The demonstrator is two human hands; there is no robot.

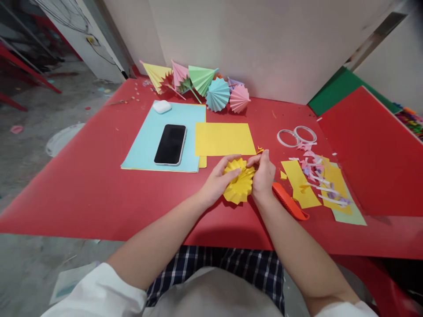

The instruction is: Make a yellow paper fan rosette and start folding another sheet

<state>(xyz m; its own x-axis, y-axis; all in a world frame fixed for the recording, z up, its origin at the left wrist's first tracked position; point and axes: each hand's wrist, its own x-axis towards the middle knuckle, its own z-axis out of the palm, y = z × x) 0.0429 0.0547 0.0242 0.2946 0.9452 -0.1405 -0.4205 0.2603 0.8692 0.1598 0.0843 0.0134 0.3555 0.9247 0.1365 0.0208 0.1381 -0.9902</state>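
Note:
A round, pleated yellow paper rosette (238, 187) is held between both hands, a little above the red table near its front edge. My left hand (222, 177) grips its left side, thumb across the folds on top. My right hand (263, 173) closes on its right edge, thumb pointing up and fingers curled. The fingertips behind the paper are partly hidden. Just right of my right wrist lies an orange-red cutter-like tool (290, 201). Beyond the hands is a flat yellow sheet of paper (224, 138).
A phone (170, 144) and a white case (161, 106) rest on light blue paper (142, 152). Folded paper umbrellas (218, 94) stand along the wall. Two tape rolls (288, 138), paper scraps (312, 169) and a red board (373, 154) are at right.

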